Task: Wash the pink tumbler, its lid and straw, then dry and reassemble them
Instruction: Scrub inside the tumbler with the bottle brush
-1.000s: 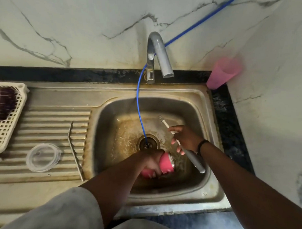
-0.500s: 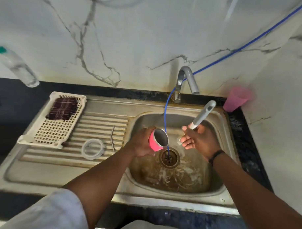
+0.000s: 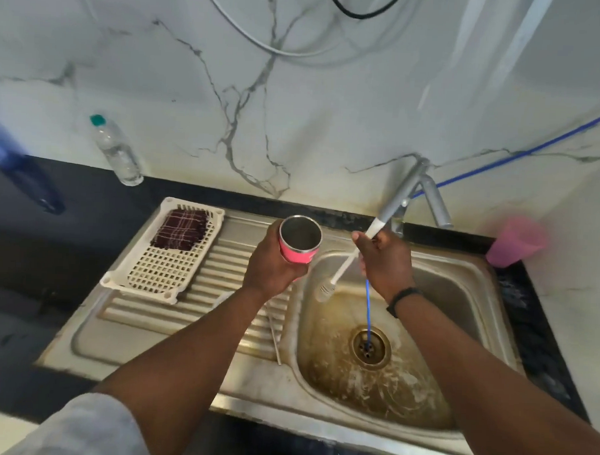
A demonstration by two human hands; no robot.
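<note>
My left hand [image 3: 273, 270] grips the pink tumbler [image 3: 299, 241] upright above the drainboard, its steel mouth open toward me. My right hand [image 3: 386, 261] holds a long bottle brush [image 3: 350, 263] over the sink basin [image 3: 459, 301]; the grey handle points up toward the tap and the white bristle head hangs down to the left. A thin metal straw [image 3: 274, 338] lies on the drainboard ridges. A sliver of the clear lid [image 3: 223, 298] shows beside my left forearm, which hides most of it.
A cream plastic rack [image 3: 154, 273] with a dark checked cloth [image 3: 183, 228] sits on the drainboard. The tap [image 3: 435, 198] stands behind the basin, and a blue hose [image 3: 369, 308] runs into the drain. A pink plastic cup [image 3: 512, 241] stands at right, a water bottle [image 3: 116, 151] at back left.
My left hand has lifted the tumbler out of the basin and carried it left over the drainboard, turning its mouth up. My right hand raised the brush. The camera view tilted up.
</note>
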